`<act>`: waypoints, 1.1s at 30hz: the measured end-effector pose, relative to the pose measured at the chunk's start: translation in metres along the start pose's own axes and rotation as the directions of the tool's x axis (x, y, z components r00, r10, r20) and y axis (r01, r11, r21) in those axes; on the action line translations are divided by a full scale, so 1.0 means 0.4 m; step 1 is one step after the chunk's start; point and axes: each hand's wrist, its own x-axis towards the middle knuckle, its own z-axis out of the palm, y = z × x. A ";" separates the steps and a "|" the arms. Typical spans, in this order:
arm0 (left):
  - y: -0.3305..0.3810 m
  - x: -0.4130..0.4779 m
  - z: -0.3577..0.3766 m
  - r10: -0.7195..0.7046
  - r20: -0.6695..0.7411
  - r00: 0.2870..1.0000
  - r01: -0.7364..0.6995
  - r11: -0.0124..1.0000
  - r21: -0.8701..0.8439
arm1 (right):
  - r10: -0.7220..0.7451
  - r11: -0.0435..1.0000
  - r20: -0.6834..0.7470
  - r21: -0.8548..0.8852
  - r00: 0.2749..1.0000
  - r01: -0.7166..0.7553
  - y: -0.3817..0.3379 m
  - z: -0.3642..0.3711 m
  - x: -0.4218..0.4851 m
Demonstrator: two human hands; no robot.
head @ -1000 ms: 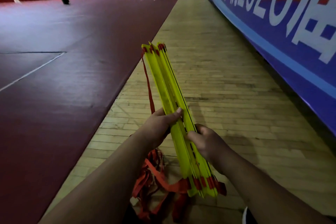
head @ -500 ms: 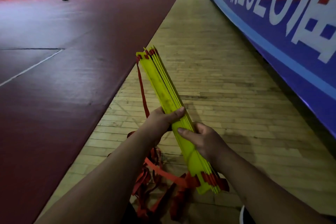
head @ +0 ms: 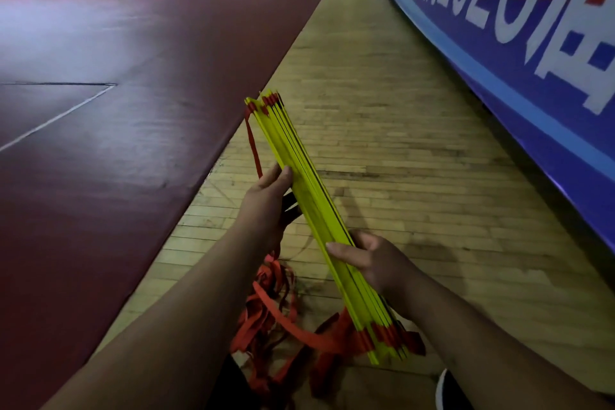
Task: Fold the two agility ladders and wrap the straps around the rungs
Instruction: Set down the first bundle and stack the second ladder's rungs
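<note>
Between the fingers of both hands, a stack of yellow rungs (head: 309, 210) was held on a slant, its far end raised away from the person and its near end low, just past the right wrist. The left hand (head: 266, 206) gripped the stack about midway along. Its thumb lay against the left edge, and the other fingers were tucked beneath the rungs, out of sight. Nearer the person, the right hand (head: 376, 263) clamped the same stack, with the thumb pressed across the top face and the fingers curled round the right edge. Red clips marked both ends of the rungs.

Below the left fingers and towards the person, the red straps (head: 276, 309) hung in a loose tangle from the near end of the stack. One length ran from the far end down to the left thumb.

Under both hands lay a wooden floor (head: 382, 110). A maroon mat (head: 116, 143) covered the ground well to the left of the left fingers, and a blue banner (head: 532, 76) with large white characters stood well to the right of the right fingers.
</note>
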 end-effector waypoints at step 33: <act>-0.002 0.023 -0.019 -0.053 0.047 0.997 0.053 0.999 0.014 | 0.140 0.912 0.016 -0.390 0.990 -0.123 0.026 -0.014 0.010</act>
